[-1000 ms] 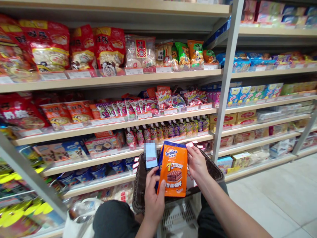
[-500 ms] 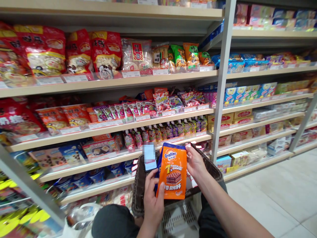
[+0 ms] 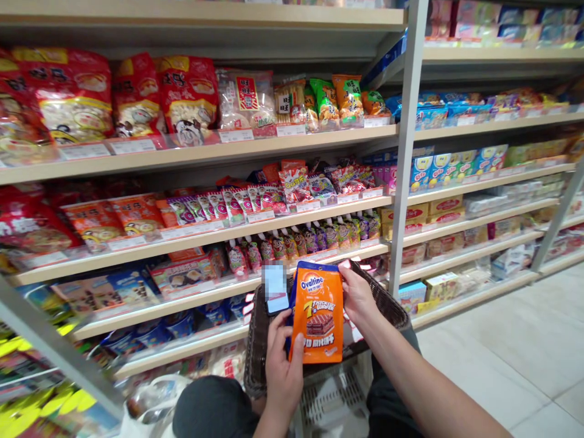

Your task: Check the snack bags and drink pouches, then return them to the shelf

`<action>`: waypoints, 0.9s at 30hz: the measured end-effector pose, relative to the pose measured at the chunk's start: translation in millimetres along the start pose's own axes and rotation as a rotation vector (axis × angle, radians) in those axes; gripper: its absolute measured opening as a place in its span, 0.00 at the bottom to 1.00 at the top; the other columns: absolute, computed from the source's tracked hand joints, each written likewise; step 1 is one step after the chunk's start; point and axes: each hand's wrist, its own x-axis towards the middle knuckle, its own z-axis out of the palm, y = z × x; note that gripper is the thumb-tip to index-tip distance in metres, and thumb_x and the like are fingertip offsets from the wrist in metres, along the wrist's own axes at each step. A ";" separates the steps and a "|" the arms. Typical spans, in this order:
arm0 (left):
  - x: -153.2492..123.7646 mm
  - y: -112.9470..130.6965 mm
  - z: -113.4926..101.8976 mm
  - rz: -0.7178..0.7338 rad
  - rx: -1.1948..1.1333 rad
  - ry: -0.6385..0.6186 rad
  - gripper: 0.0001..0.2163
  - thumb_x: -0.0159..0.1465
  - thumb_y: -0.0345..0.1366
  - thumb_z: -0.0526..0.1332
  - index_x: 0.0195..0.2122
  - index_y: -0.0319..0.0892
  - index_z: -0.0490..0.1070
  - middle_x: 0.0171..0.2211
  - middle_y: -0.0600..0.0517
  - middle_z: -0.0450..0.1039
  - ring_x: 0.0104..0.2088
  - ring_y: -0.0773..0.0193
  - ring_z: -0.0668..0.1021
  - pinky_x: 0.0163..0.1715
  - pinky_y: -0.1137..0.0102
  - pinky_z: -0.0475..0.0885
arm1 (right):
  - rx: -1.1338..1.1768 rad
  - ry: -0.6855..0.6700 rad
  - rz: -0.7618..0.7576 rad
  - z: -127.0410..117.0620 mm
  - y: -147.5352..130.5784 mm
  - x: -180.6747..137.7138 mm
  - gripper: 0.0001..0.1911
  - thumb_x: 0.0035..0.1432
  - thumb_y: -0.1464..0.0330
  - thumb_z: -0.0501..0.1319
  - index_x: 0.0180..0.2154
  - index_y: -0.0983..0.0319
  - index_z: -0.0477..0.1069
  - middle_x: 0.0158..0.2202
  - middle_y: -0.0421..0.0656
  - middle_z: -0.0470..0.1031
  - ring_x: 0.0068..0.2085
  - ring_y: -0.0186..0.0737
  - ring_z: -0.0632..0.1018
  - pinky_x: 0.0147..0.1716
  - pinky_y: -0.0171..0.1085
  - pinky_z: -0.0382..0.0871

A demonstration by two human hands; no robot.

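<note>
An orange Ovaltine wafer pouch is held upright in front of me, its printed front towards me. My left hand grips its lower left edge, thumb across the front and fingers behind. With my right hand I pinch the upper right corner. Dark blue packaging shows along the pouch's left and top edges; whether it is a second packet I cannot tell. A phone with a lit, partly blurred screen stands just above my left fingertips; what supports it is hidden. Beneath everything is a dark brown woven basket.
Shelves packed with snack bags, boxes and pouches run across in front. A grey upright post divides them. Below the basket is a white slotted crate or stool. A white bag stands beside my knee. Pale tiled floor lies to the right.
The pouch and both hands have barely moved; the pouch's lower edge is slightly higher. The shelf view has shifted a little to the left. Both hands keep their hold.
</note>
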 end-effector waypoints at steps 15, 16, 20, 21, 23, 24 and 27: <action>1.2 -2.1 1.9 -0.028 0.010 0.008 0.11 0.66 0.45 0.56 0.33 0.44 0.70 0.53 0.43 0.69 0.54 0.54 0.73 0.55 0.59 0.68 | -0.442 0.103 -0.554 -28.9 -2.6 -9.2 0.23 0.54 0.59 0.64 0.52 0.54 0.71 0.38 0.38 0.70 0.40 0.38 0.72 0.43 0.37 0.67; 1.4 -1.9 1.9 -0.029 0.013 0.007 0.11 0.66 0.45 0.56 0.33 0.44 0.70 0.53 0.43 0.69 0.53 0.54 0.73 0.55 0.59 0.68 | -0.592 0.094 -0.680 -33.3 -0.9 -10.5 0.22 0.57 0.60 0.61 0.54 0.54 0.71 0.38 0.40 0.68 0.41 0.39 0.71 0.45 0.39 0.66; 1.6 -0.7 2.1 -0.033 0.019 -0.004 0.11 0.67 0.44 0.56 0.33 0.44 0.70 0.53 0.43 0.69 0.53 0.54 0.73 0.54 0.58 0.67 | -1.031 -0.027 -0.899 -46.2 9.8 -11.7 0.20 0.64 0.61 0.53 0.53 0.55 0.75 0.37 0.43 0.65 0.40 0.43 0.70 0.43 0.43 0.66; 1.5 -0.6 2.2 -0.035 0.020 -0.003 0.11 0.67 0.44 0.56 0.34 0.44 0.69 0.53 0.44 0.69 0.53 0.54 0.73 0.54 0.58 0.67 | -1.086 -0.047 -0.905 -47.9 12.5 -11.0 0.20 0.64 0.61 0.52 0.53 0.56 0.74 0.37 0.43 0.65 0.40 0.43 0.71 0.42 0.44 0.66; 1.4 -0.6 2.3 -0.040 0.023 0.004 0.10 0.66 0.44 0.56 0.33 0.44 0.69 0.53 0.44 0.69 0.53 0.54 0.73 0.54 0.58 0.67 | -1.155 -0.071 -0.894 -49.9 16.6 -9.4 0.22 0.66 0.60 0.50 0.55 0.57 0.73 0.36 0.43 0.66 0.39 0.43 0.71 0.41 0.44 0.67; 1.4 -0.6 2.3 -0.041 0.026 0.007 0.10 0.66 0.43 0.56 0.33 0.44 0.69 0.53 0.44 0.69 0.53 0.54 0.73 0.54 0.59 0.67 | -1.176 -0.082 -0.883 -50.5 17.9 -8.6 0.22 0.67 0.60 0.49 0.57 0.57 0.71 0.36 0.44 0.66 0.38 0.43 0.72 0.40 0.43 0.67; 1.8 -0.4 2.5 -0.036 0.028 0.002 0.10 0.66 0.43 0.56 0.33 0.44 0.69 0.53 0.45 0.69 0.54 0.55 0.73 0.55 0.60 0.67 | -1.207 -0.111 -0.862 -51.5 19.2 -7.1 0.24 0.68 0.59 0.48 0.59 0.59 0.68 0.35 0.44 0.67 0.37 0.44 0.72 0.40 0.43 0.68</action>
